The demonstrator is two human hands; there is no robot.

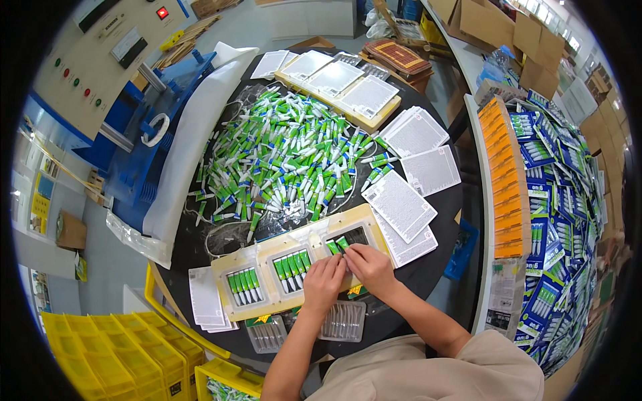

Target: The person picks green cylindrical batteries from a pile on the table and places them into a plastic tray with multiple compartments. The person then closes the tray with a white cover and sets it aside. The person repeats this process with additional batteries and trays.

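Observation:
A long cream fixture (pixel 299 242) lies across the near part of the round table, with blister trays set in its openings. Rows of green and white glue tubes (pixel 245 286) fill the left tray, and similar glue tubes (pixel 292 269) fill the middle one. At the right opening, two green tube ends (pixel 337 245) show beyond my fingertips. My right hand (pixel 372 269) pinches a glue tube there. Close against it, my left hand (pixel 325 281) has its fingers curled and pressed together; what they hold is hidden.
A big heap of loose glue tubes (pixel 281 150) covers the table beyond the fixture. Printed white cards (pixel 400 206) lie at right, and a second loaded fixture (pixel 338 87) stands at the back. Yellow crates (pixel 114 354) are at lower left; packed glue cards (pixel 545 267) pile up far right.

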